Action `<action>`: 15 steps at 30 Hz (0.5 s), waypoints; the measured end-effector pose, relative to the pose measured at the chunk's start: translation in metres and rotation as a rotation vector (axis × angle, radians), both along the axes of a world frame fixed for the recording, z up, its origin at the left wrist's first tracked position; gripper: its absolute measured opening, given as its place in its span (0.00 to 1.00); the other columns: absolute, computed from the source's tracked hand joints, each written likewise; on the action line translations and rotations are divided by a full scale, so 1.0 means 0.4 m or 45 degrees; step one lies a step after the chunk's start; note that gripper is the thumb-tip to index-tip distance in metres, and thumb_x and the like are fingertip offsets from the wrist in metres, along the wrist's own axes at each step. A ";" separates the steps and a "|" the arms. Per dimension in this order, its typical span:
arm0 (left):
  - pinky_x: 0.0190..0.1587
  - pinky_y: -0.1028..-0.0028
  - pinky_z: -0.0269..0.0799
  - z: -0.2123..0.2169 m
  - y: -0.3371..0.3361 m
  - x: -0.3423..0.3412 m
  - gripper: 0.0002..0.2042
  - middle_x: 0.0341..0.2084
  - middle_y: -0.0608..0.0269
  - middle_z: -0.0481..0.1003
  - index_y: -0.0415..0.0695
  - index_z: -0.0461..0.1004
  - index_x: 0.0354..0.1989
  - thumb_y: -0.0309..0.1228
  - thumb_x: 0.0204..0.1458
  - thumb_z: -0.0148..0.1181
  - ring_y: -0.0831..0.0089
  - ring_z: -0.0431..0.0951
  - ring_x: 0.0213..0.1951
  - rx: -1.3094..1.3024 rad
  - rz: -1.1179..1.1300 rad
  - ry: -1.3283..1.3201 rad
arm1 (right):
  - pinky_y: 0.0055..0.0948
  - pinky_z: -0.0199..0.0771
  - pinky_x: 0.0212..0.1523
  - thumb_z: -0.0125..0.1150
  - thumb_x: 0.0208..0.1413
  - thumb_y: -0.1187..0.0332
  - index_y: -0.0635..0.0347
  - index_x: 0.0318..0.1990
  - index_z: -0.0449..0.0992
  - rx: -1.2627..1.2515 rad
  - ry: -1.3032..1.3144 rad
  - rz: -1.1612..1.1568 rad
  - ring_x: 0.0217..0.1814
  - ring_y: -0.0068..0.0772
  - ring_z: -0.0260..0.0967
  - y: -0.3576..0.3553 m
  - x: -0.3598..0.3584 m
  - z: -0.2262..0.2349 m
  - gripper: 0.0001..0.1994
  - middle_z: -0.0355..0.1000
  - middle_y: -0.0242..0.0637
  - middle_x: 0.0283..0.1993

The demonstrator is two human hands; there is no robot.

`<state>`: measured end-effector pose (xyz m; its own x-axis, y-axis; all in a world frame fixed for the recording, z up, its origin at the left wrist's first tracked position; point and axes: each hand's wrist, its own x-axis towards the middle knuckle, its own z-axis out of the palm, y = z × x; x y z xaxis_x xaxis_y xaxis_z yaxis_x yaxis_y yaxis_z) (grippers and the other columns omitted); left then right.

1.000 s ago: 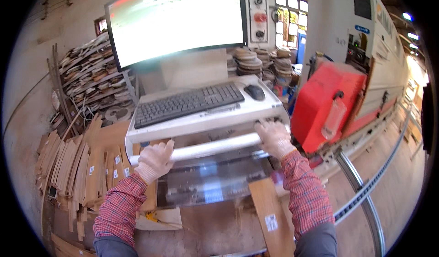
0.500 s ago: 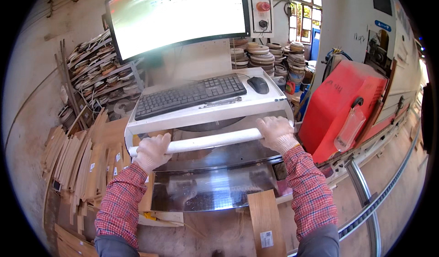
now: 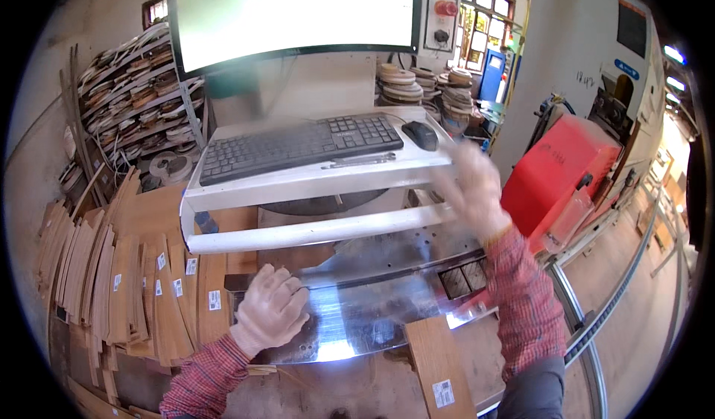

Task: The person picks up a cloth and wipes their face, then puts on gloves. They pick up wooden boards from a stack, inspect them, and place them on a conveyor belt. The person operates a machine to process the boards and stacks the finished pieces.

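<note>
Workshop console: left hand (image 3: 269,309) rests loosely curled on the steel plate (image 3: 387,307), right hand (image 3: 471,188) blurred, open, holding nothing.

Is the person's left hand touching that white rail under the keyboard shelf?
Apart. In the head view the left hand lies low on the shiny metal plate, with a strip of wood and plate showing between it and the white rail.
</note>
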<state>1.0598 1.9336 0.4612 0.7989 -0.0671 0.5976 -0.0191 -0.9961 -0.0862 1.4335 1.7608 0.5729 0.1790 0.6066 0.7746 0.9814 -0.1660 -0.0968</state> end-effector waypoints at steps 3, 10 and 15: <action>0.59 0.46 0.70 -0.108 0.043 -0.010 0.26 0.49 0.46 0.75 0.37 0.76 0.49 0.38 0.42 0.71 0.44 0.74 0.53 -0.074 0.219 0.054 | 0.48 0.73 0.62 0.61 0.65 0.47 0.57 0.64 0.74 -0.237 -0.037 -0.497 0.62 0.51 0.72 0.135 0.044 0.096 0.28 0.72 0.49 0.61; 0.66 0.46 0.64 -0.205 0.090 -0.015 0.23 0.50 0.43 0.76 0.36 0.76 0.52 0.40 0.54 0.64 0.45 0.73 0.57 -0.216 0.433 0.123 | 0.49 0.71 0.69 0.50 0.70 0.41 0.60 0.67 0.70 -0.505 0.385 -0.604 0.72 0.52 0.69 0.258 0.108 0.076 0.33 0.68 0.52 0.69; 0.64 0.48 0.65 -0.186 0.084 0.001 0.24 0.49 0.45 0.76 0.35 0.76 0.50 0.41 0.50 0.67 0.46 0.74 0.55 -0.213 0.463 0.114 | 0.51 0.74 0.65 0.47 0.72 0.44 0.63 0.66 0.71 -0.495 0.361 -0.603 0.68 0.54 0.72 0.287 0.128 0.059 0.31 0.70 0.55 0.67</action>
<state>1.0602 1.9671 0.3869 0.8019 0.3219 0.5033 0.3370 -0.9393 0.0638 1.4847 1.8756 0.5966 0.6586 0.6375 0.3997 0.7394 -0.6470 -0.1864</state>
